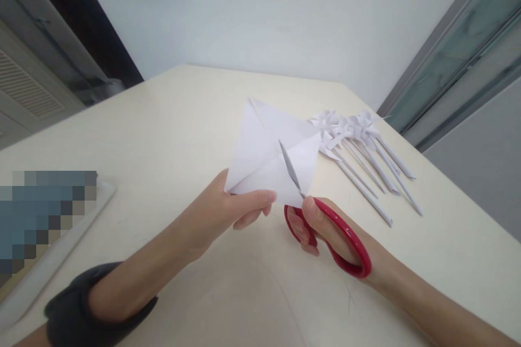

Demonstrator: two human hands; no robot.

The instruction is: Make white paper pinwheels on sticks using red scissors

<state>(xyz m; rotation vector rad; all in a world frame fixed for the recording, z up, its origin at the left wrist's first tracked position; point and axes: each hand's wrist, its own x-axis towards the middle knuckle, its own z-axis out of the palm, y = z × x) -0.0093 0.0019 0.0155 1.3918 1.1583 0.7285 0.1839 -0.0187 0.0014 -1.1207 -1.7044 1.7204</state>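
Observation:
My left hand (244, 203) pinches a square sheet of white paper (264, 146) by its lower left edge, thumb on top. Diagonal creases run across the sheet, and a slit shows near its far corner. Red-handled scissors (345, 233) are in my right hand (321, 222), fingers through the loops. One blade lies over the paper, pointing toward its centre; the other blade is hidden beneath. The blades are at the sheet's near right corner.
Several white paper pinwheels (345, 127) with rolled paper sticks lie in a bunch on the right of the cream table (163, 108). A pale-edged object (57, 260), partly pixelated, lies at the left. A white wall (252, 16) stands behind the table.

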